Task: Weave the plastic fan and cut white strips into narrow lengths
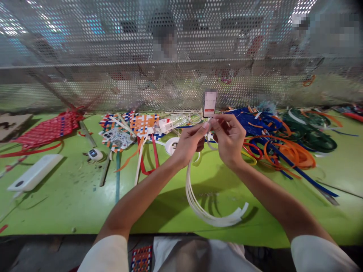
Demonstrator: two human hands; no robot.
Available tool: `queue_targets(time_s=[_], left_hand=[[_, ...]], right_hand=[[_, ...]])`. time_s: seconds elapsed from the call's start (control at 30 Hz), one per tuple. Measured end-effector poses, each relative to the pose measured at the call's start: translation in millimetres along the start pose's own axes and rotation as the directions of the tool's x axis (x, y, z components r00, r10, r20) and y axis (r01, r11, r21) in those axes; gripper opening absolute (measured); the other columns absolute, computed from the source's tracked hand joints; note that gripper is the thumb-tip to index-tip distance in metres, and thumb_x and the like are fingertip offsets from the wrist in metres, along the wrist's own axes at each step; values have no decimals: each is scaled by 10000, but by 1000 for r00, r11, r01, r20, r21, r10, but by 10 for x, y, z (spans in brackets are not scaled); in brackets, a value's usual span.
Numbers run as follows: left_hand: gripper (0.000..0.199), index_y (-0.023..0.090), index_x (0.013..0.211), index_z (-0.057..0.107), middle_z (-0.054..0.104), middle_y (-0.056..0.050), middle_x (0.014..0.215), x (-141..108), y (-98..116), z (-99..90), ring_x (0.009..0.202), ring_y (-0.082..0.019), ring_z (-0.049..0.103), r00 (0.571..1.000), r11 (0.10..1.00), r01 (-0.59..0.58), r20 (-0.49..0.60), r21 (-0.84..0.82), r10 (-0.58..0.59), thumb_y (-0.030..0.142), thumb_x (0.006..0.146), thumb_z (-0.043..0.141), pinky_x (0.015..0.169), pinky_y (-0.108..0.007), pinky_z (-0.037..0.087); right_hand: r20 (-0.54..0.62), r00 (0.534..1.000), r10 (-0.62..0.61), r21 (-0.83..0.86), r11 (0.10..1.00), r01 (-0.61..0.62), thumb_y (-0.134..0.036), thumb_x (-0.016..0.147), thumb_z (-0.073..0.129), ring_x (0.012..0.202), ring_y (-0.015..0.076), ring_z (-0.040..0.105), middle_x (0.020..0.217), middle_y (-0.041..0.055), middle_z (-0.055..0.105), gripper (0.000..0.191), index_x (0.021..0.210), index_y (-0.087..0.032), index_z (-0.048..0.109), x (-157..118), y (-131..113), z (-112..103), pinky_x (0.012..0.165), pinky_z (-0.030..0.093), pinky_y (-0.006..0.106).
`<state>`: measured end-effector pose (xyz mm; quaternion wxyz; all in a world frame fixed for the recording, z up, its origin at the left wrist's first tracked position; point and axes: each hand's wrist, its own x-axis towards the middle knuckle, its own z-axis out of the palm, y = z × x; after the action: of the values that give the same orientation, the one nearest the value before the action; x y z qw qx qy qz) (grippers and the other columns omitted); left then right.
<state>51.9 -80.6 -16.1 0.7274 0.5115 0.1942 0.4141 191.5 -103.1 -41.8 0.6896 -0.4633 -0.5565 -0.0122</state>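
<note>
My left hand [188,145] is closed around a bunch of white plastic strips [195,204], which curve down and to the right in front of me, their far ends just above the green table. My right hand [228,138] meets it at the fingertips, pinching a bit of white strip [210,122] between thumb and forefinger. Another short white loop [211,145] hangs below the right fingers. Behind my left hand lies a white roll [171,145], partly hidden by it. A phone [210,104] stands upright just beyond both hands.
The green table [159,211] backs onto a perforated metal screen [113,83]. Coiled blue, orange and green strips [297,155] lie at right. Woven pieces [144,124] and a plastic bottle [176,121] lie behind. At left are a red woven piece [51,130] and a white power bank [35,172].
</note>
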Motion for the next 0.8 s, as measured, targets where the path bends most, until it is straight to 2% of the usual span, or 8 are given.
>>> queue_targets(time_s=[0.17, 0.27, 0.5, 0.63, 0.8], left_hand=[[516, 190, 745, 605, 237, 84, 620, -21, -57, 20, 476, -57, 210, 998, 998, -55, -18, 12, 55, 613, 880, 868, 444, -210, 176], [563, 192, 700, 547, 269, 79, 607, -25, -66, 36, 475, -56, 229, 996, 997, -78, -31, 3, 78, 622, 877, 864, 444, -209, 194], [494, 192, 732, 581, 254, 86, 609, -30, -27, 44, 466, -54, 228, 999, 1000, -24, -49, -10, 23, 552, 860, 895, 432, -208, 177], [508, 190, 735, 578, 248, 89, 612, -23, -31, 39, 467, -52, 213, 998, 1000, 5, -55, -27, -6, 568, 844, 901, 429, -202, 163], [536, 190, 691, 546, 254, 86, 606, -47, -24, 60, 461, -53, 234, 998, 1000, -2, -62, -21, 1, 559, 865, 894, 422, -197, 200]], right_hand=[[-53, 997, 64, 123, 991, -57, -455, 1020, 742, 732, 145, 636, 919, 20, 677, 216, 1066, -246, 714, -52, -14, 39, 604, 556, 277], [-69, 996, 49, 150, 988, -38, -439, 1004, 765, 731, 141, 638, 933, 21, 671, 202, 1054, -249, 715, -48, -24, 21, 568, 539, 263], [-31, 999, -26, 30, 999, 27, -429, 1058, 690, 788, 160, 667, 926, 30, 652, 187, 1102, -249, 711, -48, 5, 5, 652, 582, 297], [-20, 1000, 19, 116, 993, -16, -437, 1048, 703, 726, 146, 647, 925, 15, 636, 194, 1130, -263, 676, -80, -28, 46, 603, 567, 284], [-11, 997, 79, 196, 978, -75, -484, 1031, 727, 622, 128, 592, 854, -3, 619, 242, 1062, -264, 632, -98, -92, 63, 516, 505, 265]])
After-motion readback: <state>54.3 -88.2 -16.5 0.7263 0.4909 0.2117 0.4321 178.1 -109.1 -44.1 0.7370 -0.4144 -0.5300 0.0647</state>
